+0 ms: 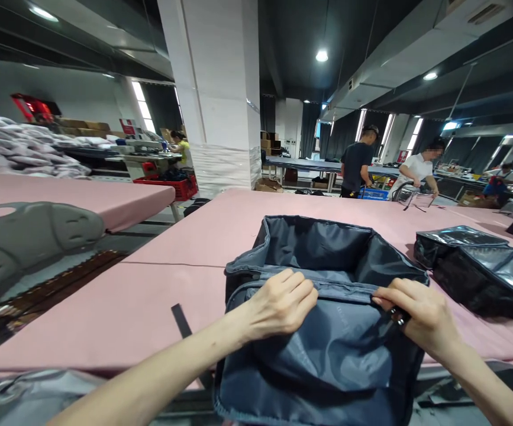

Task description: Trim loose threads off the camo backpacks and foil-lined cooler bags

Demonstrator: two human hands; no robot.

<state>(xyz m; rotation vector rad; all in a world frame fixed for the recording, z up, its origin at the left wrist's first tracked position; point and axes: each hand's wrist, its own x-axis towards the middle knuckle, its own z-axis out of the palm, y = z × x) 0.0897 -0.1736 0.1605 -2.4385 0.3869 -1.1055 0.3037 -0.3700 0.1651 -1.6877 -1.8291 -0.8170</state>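
The left hand [283, 305] clutched the bag [322, 361] mid-rim, while the right hand [420, 313] pinched the same rim farther right.

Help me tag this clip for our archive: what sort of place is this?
Probably a bag-making factory floor: long pink worktables, an open blue fabric bag held by the left hand and right hand, plastic-wrapped black bags beside it, other people working behind.

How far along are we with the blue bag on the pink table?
Done: the blue bag stands opened out, walls up, nothing showing inside. In hand: the left hand grips its near rim; the right hand pinches a small metal pull there, likely a zipper's. Left: its top is unclosed; plastic-wrapped black bags lie untouched alongside.
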